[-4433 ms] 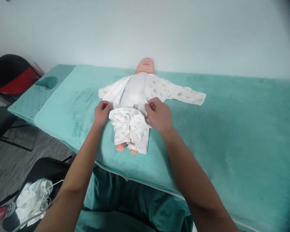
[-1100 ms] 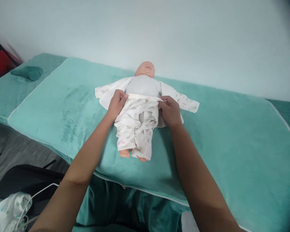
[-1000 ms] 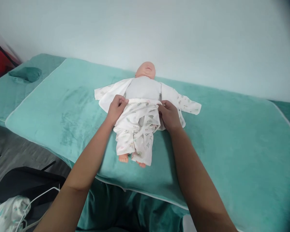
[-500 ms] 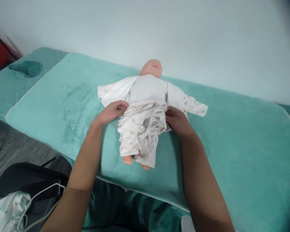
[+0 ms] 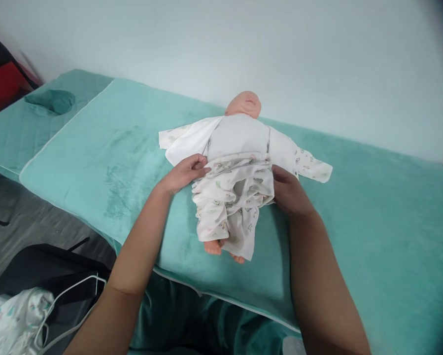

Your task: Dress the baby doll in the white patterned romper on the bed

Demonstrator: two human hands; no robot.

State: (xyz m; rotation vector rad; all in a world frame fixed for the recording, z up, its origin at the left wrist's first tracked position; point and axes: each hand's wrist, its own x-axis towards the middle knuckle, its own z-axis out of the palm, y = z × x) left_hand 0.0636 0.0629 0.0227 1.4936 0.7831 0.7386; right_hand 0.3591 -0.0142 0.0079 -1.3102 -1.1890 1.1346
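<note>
head view: soft crumpled cotton trousers

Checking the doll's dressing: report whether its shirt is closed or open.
Open: the shirt lies spread either side, baring the doll's grey torso.

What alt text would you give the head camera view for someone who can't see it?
A person's left hand and right hand grip the waist of white printed baby trousers on a pale plastic baby doll, which lies face up in an open white printed top on a teal plush mat.
</note>
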